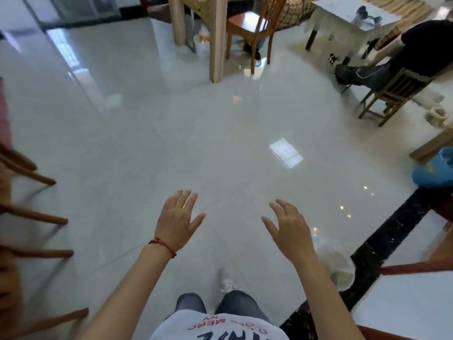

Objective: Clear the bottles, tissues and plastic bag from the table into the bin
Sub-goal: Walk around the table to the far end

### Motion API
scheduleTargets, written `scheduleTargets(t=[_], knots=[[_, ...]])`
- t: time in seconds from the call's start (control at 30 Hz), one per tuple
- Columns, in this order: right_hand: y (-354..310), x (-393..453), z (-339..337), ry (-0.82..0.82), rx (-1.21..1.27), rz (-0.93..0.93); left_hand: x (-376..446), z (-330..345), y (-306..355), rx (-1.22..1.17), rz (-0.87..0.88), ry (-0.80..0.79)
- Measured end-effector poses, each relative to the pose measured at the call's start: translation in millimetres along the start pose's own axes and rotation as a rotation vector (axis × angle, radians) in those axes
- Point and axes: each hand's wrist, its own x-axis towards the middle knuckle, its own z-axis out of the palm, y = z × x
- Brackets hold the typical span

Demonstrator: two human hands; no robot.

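— Head view: wide tiled floor (171,133), both hands empty, left hand (177,220) and right hand (289,228) spread with a loose grip.
— Bottles, tissues, bin?
— None visible; I'd guess she's walking between loads, must find the surface.

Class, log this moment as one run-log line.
left hand: open, empty | right hand: open, empty | both over floor | bin: unseen

Glossy pale tiled floor (171,123) mirroring ceiling lights, black marble border strip (382,244) at right, brown wooden slat-back chair (247,28) beside pale timber posts (217,40), white-clothed table (348,18) beyond, dark chair legs (31,217) at left.
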Motion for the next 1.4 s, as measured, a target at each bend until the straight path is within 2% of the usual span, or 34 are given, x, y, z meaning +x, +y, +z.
scheduleTargets(t=[0.23,0.47,0.67,1.1,1.4], knots=[[-31,103,3,-0.101,-0.004,-0.305,8,-20,-36,-0.018,-0.336,0.093],[-69,179,15,-0.155,0.062,-0.446,30,-37,-64,-0.011,-0.502,0.140],[-113,247,38,-0.194,0.052,-0.498,71,-51,-116,-0.001,-0.546,0.150],[-273,430,91,-0.206,0.003,-0.515,219,-125,-303,0.020,-0.523,0.192],[-341,555,120,-0.236,-0.015,-0.526,323,-161,-393,-0.012,-0.530,0.166]])
